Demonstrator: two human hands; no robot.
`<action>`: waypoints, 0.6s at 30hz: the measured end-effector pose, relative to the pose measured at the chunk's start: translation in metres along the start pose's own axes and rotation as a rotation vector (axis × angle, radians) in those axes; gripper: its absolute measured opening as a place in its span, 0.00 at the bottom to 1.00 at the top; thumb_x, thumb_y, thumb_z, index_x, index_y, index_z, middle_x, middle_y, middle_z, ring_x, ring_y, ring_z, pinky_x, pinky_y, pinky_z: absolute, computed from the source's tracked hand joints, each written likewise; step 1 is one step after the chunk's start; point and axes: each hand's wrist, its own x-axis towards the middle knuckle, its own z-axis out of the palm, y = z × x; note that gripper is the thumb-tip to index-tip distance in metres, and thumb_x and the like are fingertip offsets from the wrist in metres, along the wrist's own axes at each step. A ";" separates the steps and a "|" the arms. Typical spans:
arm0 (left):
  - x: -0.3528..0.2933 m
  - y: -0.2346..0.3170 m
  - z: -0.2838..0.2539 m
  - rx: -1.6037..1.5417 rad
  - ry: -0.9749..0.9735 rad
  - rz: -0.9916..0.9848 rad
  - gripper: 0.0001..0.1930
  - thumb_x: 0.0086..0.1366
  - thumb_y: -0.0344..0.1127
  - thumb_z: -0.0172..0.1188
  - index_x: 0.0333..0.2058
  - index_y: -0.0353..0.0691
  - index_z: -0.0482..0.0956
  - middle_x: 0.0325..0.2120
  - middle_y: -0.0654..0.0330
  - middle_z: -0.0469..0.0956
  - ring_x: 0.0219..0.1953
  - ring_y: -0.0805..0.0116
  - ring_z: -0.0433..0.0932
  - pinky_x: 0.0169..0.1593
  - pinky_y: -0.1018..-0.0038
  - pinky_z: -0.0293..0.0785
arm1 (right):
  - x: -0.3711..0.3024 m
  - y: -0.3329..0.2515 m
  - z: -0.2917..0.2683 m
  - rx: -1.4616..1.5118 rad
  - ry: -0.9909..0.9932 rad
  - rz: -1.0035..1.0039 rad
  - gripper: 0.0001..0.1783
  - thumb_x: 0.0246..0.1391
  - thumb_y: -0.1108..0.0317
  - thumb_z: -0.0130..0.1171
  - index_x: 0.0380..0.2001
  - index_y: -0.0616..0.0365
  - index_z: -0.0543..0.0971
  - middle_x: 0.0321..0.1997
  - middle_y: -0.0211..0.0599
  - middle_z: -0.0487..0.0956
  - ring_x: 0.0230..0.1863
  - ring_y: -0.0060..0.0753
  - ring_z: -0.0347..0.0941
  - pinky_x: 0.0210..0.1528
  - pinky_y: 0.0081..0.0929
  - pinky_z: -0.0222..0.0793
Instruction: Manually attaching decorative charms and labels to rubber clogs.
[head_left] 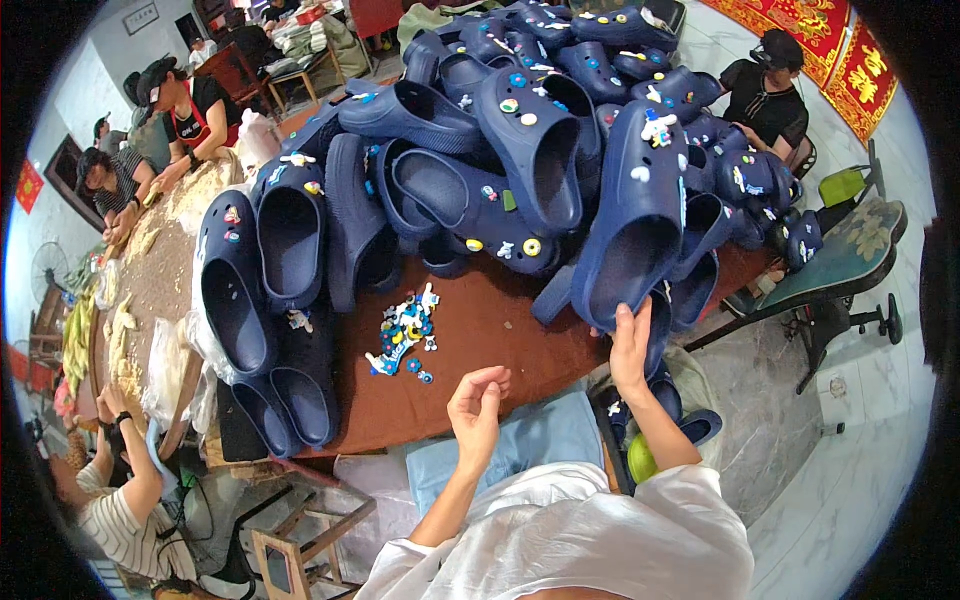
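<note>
My right hand (631,350) has its fingers at the heel of a navy foam clog (635,215). The thumb side is partly hidden there. White charms sit on the upper of that clog, which leans heel-down against a heap of similar clogs (535,140). Over the table's near edge, my left hand (477,408) is held with its fingers curled in; anything inside them is too small or hidden to make out. To its left, a small pile of charms (403,330) in blue, white, yellow and black lies on the brown tabletop (480,325).
Several clogs line the left side, next to clear plastic bags (172,355). Beyond is a round table (160,270) with corn husks, where people work. Another person (768,100) sits far right near a folding board (835,258). A wooden stool (290,550) stands lower left.
</note>
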 end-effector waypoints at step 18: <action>0.072 -0.069 0.036 0.728 -0.169 0.221 0.34 0.58 0.36 0.68 0.61 0.36 0.65 0.49 0.50 0.70 0.45 0.62 0.77 0.45 0.69 0.78 | 0.138 -0.020 -0.011 0.309 0.196 0.239 0.27 0.59 0.44 0.58 0.42 0.59 0.70 0.28 0.30 0.74 0.19 0.20 0.68 0.23 0.20 0.71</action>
